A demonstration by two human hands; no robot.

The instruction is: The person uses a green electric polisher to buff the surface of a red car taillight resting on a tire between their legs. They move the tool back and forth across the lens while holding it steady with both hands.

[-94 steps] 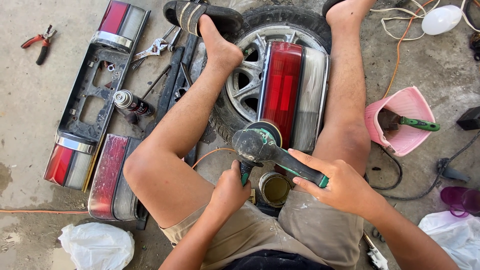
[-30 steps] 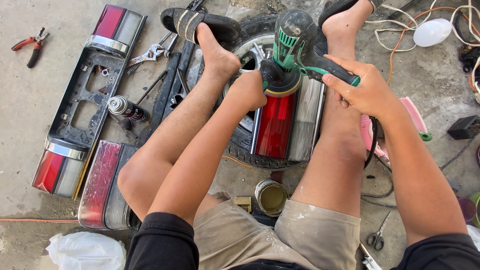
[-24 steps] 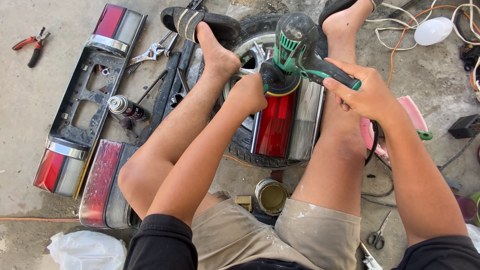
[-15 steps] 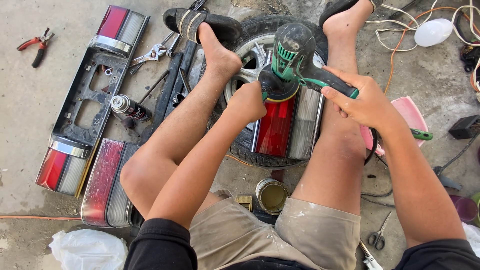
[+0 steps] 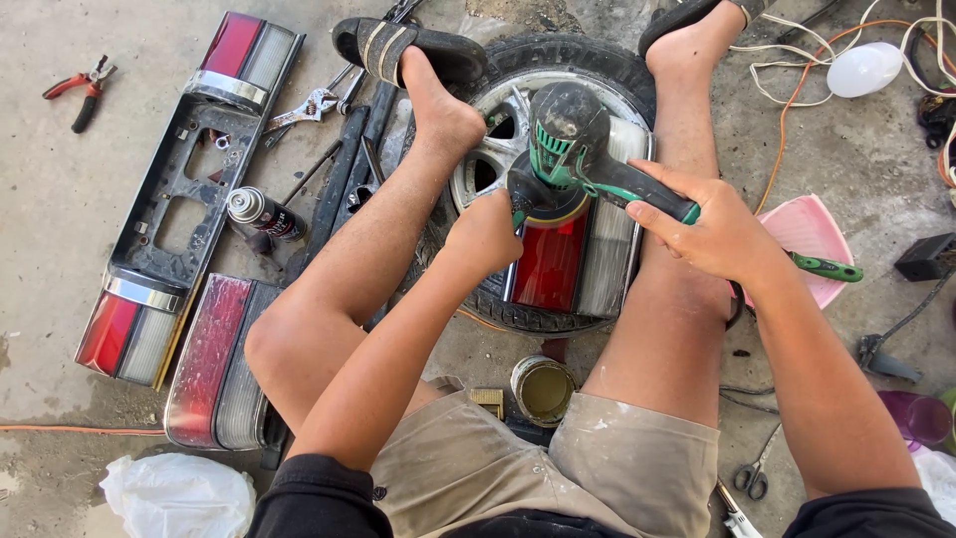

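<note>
- Between the person's outstretched legs, on the concrete floor (image 5: 60,229), a tyre with an alloy wheel (image 5: 498,130) lies flat, and a tail lamp (image 5: 578,254) rests across it — a red panel on the left, a clear ribbed panel on the right, its long axis running away from the person.
- Pressed onto the top end of the red panel is a green and black polisher (image 5: 568,149), dusty grey on its housing. Its body runs crosswise, handle pointing to the right, round pad facing down on the lamp.
- The left hand (image 5: 485,237) is closed around the side grip at the polisher's head, just above the red panel.
- The right hand (image 5: 712,229) is wrapped around the rear handle, fingers curled fully over it.
- Left of the wheel lies a dark spray can (image 5: 261,212) on its side, silver top pointing to the upper left; any label is too small to tell.
- Near the person's lap stands a small open tin (image 5: 543,389) — round, yellowish inside.
- Along the left lie a long rear light panel (image 5: 184,189) with red and clear ends, and a second tail lamp (image 5: 214,364) beside the left thigh.
- A white plastic bag (image 5: 174,495) sits at the bottom left; red pliers (image 5: 82,90) lie at the upper left.
</note>
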